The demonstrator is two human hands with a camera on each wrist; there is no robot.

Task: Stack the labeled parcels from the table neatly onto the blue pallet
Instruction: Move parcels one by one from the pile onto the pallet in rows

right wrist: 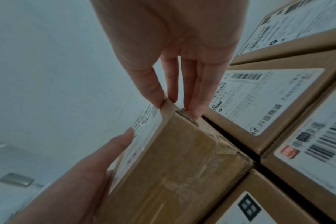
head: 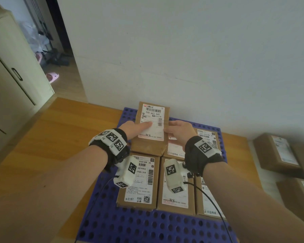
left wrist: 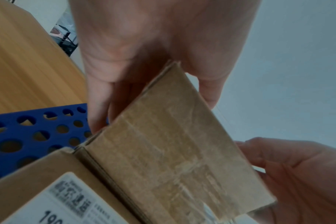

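Observation:
The blue perforated pallet (head: 130,225) lies on a wooden surface against the white wall. Several labelled brown parcels (head: 139,183) lie flat on it in rows. Both hands hold one more parcel (head: 152,123), label up, over the pallet's back left part. My left hand (head: 135,128) grips its left side with the thumb on the label. My right hand (head: 177,132) pinches its right edge, fingers (right wrist: 197,97) reaching down the side. In the left wrist view the parcel (left wrist: 173,151) is tilted, its lower edge against a neighbouring parcel (left wrist: 48,189), with the pallet (left wrist: 38,124) to the left.
More labelled parcels (head: 277,151) lie off the pallet at the right edge. A pale cabinet (head: 11,85) stands on the left, beside a doorway. The wall (head: 182,58) runs close behind the pallet. Bare wood (head: 60,128) lies left of the pallet. Cables hang from both wrist cameras.

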